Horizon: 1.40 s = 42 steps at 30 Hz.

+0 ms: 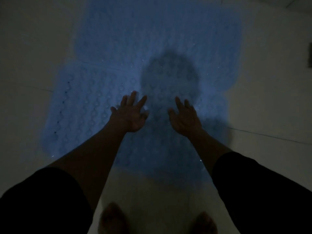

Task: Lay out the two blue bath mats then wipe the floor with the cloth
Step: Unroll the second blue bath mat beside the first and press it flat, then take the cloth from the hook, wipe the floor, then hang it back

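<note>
Two pale blue bath mats [152, 48] with a bubbled scallop pattern, off-white floor tiles [270, 107], black sleeves [42, 200].

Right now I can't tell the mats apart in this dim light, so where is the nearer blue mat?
In the head view, the nearer mat lies centre-left on the pale floor, under both open hands, overlapping the farther mat.
</note>
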Tool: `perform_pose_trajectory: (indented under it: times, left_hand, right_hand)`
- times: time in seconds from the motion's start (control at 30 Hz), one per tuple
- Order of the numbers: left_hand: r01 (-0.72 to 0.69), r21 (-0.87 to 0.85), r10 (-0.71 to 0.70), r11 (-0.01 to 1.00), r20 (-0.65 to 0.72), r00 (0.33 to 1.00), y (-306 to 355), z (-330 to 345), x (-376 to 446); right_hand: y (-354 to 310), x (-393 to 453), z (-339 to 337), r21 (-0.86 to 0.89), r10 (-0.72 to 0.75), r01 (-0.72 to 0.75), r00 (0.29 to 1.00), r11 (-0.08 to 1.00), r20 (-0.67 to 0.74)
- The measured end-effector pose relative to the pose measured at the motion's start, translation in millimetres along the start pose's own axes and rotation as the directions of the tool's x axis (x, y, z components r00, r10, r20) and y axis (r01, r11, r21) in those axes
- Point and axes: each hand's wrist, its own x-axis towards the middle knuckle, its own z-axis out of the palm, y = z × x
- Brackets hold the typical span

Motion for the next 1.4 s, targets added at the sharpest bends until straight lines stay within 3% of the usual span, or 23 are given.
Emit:
perform_pose_trajectory:
  times: [0.17, 0.37, 0.6, 0.73, 0.87, 1.07, 1.23, 1.4]
  left_hand:
    - [-0.004, -0.267, -0.049, 0.964, -0.190, 0.981, 36, -58, -106]
    - [0.000, -0.230, -0.026, 0.973, -0.110, 0.994, 70, -152, -236]
    - [-0.056, -0.218, 0.020, 0.974, -0.167, 0.986, 115, -291, -355]
    - [-0.144, -0.185, 0.092, 0.972, -0.265, 0.960, 144, -389, -425]
    - [-0.276, -0.149, 0.193, 0.950, -0.416, 0.889, 184, -509, -490]
    - [-0.462, -0.052, 0.322, 0.885, -0.647, 0.691, 247, -671, -577]
    - [-0.539, 0.050, 0.402, 0.841, -0.725, 0.559, 299, -743, -626]
    - [-0.599, 0.138, 0.477, 0.789, -0.752, 0.455, 348, -772, -662]
  right_hand:
    - [-36, -104, -53, 0.020, -0.061, 0.062, 0.997, 0.998, -0.051]
    - [-75, -227, -156, 0.006, -0.086, 0.087, 0.995, 0.996, -0.044]
    - [-144, -339, -303, 0.066, -0.086, 0.097, 0.985, 0.993, -0.152]
    - [-194, -410, -393, 0.115, -0.062, 0.091, 0.970, 0.989, -0.236]
    - [-248, -484, -493, 0.136, -0.066, 0.123, 0.929, 0.983, -0.365]
    - [-316, -582, -643, 0.103, -0.118, 0.225, 0.786, 0.969, -0.607]
    - [-328, -651, -722, 0.075, -0.103, 0.253, 0.622, 0.964, -0.776]
    - [-313, -693, -780, 0.089, -0.068, 0.265, 0.530, 0.960, -0.845]
